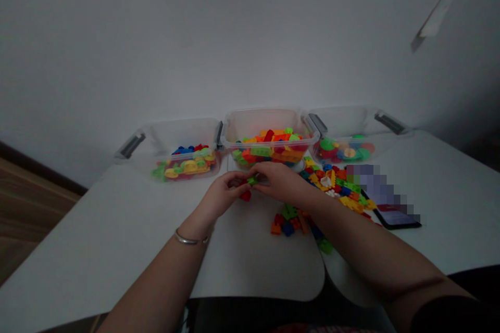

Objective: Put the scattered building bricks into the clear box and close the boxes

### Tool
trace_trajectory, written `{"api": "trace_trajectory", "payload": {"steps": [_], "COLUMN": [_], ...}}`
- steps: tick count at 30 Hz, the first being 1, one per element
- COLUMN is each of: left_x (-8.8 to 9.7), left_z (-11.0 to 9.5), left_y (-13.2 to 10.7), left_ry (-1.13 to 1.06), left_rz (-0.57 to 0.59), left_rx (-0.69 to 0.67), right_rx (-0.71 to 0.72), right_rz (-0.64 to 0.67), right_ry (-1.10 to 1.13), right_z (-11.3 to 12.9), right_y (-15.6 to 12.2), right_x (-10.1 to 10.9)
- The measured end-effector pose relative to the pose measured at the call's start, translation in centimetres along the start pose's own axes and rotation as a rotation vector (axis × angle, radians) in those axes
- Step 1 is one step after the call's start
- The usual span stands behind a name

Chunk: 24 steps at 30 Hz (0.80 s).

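Note:
Over the middle of the white table, my left hand (223,192) is closed on a red toy brick (245,196), most of it hidden by the fingers. My right hand (275,181) pinches a green toy brick (252,181) right against the red one. Whether the two bricks are joined I cannot tell. A small pile of mixed bricks (289,221) lies below my right forearm, partly covered by it. Behind both hands stands a clear bin (269,113) holding orange, red and green bricks.
A second clear bin (183,124) at left holds blue, red and yellow pieces. At right, another bin (339,113) contains round coloured pieces. Loose bricks (347,187) spread beside a tablet-like device (402,226) with a blurred screen. A wall rises behind the table (117,250).

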<state>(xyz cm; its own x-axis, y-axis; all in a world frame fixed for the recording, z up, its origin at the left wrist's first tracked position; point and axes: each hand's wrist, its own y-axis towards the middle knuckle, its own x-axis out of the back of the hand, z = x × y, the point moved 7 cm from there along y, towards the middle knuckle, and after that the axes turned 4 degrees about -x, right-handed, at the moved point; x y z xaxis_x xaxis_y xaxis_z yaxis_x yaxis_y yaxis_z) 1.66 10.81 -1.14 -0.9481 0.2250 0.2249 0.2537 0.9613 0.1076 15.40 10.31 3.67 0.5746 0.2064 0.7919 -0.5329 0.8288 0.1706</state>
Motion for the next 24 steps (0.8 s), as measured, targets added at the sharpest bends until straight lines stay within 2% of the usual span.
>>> {"api": "trace_trajectory", "payload": {"steps": [4,8,12,16,19,21,24], "left_x": [-0.3,0.0,0.3,-0.4,-0.8,-0.9,-0.9], "left_z": [-0.2,-0.5,-1.3,-2.3,-2.5,-2.5,-2.2], "left_y": [0.0,-0.1,-0.3,-0.7,-0.8,-0.8,-0.7], "left_ry": [-0.036,0.082,0.312,0.448,0.486,0.505,0.522], "left_rz": [0.016,0.000,-0.028,0.046,0.090,0.108,0.124], "left_rx": [-0.003,-0.055,-0.176,-0.300,-0.316,-0.312,-0.303], "right_rx": [-0.004,0.103,0.194,0.235,0.193,0.159,0.125], "right_rz": [-0.044,-0.151,-0.469,-0.769,-0.918,-0.942,-0.861], "right_ry": [-0.140,-0.202,-0.165,-0.181,-0.204,-0.211,-0.245], "right_z": [0.7,1.9,2.2,1.4,-0.1,-1.3,-2.6], "right_y": [-0.6,-1.3,-2.4,-3.9,-4.5,-4.3,-3.2], "right_x": [0.8,2.6,7.1,11.6,13.6,13.8,12.7]}}
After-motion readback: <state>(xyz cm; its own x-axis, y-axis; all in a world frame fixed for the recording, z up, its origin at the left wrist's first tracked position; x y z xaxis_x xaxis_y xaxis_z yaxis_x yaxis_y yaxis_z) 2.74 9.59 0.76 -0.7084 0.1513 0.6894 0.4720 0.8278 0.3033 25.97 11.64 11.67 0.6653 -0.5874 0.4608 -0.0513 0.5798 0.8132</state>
